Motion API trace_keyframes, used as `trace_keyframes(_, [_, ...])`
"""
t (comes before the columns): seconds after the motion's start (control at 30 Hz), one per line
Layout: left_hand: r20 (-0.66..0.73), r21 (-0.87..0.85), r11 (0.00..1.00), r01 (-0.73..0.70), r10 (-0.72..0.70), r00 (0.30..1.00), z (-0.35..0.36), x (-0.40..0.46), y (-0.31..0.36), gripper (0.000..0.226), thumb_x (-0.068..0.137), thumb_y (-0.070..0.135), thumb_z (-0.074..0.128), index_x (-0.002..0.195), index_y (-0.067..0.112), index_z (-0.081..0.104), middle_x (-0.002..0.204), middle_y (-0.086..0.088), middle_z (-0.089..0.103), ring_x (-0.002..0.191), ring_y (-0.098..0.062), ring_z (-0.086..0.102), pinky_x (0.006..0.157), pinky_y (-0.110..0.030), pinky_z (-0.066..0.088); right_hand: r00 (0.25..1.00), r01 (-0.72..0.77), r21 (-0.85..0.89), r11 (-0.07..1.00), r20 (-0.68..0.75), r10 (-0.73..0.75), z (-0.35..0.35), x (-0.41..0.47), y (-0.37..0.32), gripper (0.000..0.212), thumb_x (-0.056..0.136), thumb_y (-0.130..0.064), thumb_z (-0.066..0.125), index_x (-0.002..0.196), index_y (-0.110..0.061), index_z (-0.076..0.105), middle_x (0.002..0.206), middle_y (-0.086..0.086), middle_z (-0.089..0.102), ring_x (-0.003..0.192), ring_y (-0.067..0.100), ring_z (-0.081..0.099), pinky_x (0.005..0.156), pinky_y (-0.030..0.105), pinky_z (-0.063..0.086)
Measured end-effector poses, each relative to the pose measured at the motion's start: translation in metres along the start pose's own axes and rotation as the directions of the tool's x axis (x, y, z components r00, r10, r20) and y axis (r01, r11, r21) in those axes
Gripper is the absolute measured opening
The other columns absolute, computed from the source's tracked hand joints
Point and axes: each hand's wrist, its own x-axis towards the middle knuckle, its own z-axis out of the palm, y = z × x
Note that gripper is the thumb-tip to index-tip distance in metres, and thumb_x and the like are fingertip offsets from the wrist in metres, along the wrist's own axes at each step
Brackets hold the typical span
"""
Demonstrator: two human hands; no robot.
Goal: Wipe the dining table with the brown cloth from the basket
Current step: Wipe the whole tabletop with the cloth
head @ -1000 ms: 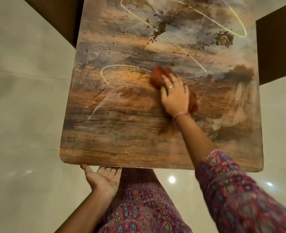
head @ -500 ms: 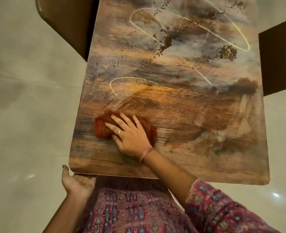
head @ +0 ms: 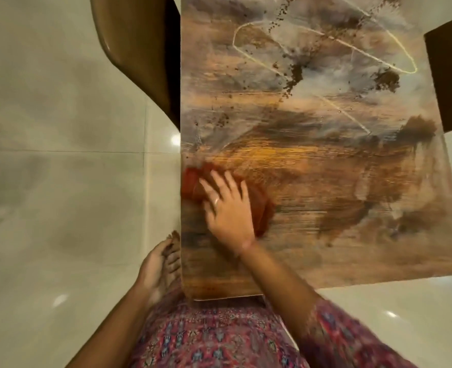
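Note:
The wooden dining table fills the middle of the view, streaked with wet smears. The brown cloth lies bunched at the table's left edge, partly over it. My right hand presses flat on the cloth with fingers spread. Cupped palm-up, my left hand rests against the table's left edge just below the cloth and holds nothing I can see. Dark crumbs and another patch of crumbs lie on the far half of the table.
A brown chair stands at the table's far left side. Another dark chair stands at the right side. Glossy pale floor tiles surround the table. My patterned garment touches the near edge.
My right hand has swept the cloth from the table's middle toward the near left and on to the left edge. My left hand moved from the near edge to the left edge.

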Motion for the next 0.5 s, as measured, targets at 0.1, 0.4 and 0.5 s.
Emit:
trace_keyframes(0.1, [0.058, -0.037, 0.998, 0.042, -0.040, 0.998, -0.003, 0.005, 0.018, 0.043, 0.097, 0.040, 0.034, 0.108, 0.009, 0.062, 0.099, -0.010, 0.072, 0.096, -0.023, 0.063, 0.080, -0.033, 0.047, 0.974, 0.184, 0.005, 0.983, 0.131, -0.183, 0.016, -0.043, -0.020, 0.049, 0.096, -0.039, 0.039, 0.146, -0.037, 0.035, 0.157, -0.007, 0.029, 0.149, 0.020, 0.015, 0.119, 0.049, 0.011])
trace_keyframes(0.4, [0.103, -0.012, 0.996, 0.089, -0.088, 0.991, -0.007, 0.014, 0.032, 0.047, 0.098, 0.040, 0.031, 0.104, 0.008, 0.064, 0.094, -0.006, 0.074, 0.082, -0.016, 0.070, 0.070, -0.030, 0.050, 0.908, -0.401, 0.083, 0.912, -0.095, 0.408, -0.059, 0.158, 0.074, 0.049, 0.099, -0.035, 0.039, 0.148, -0.032, 0.034, 0.160, -0.004, 0.022, 0.148, 0.022, 0.015, 0.118, 0.051, 0.012])
trace_keyframes(0.5, [0.117, -0.041, 0.996, 0.080, -0.075, 0.990, -0.008, 0.015, 0.033, 0.047, 0.098, 0.040, 0.030, 0.105, 0.007, 0.064, 0.093, -0.007, 0.074, 0.079, -0.017, 0.071, 0.071, -0.031, 0.050, 0.885, -0.444, 0.096, 0.891, -0.107, 0.453, -0.051, 0.155, 0.059, 0.049, 0.099, -0.036, 0.038, 0.148, -0.034, 0.032, 0.160, -0.004, 0.021, 0.148, 0.022, 0.013, 0.118, 0.052, 0.009])
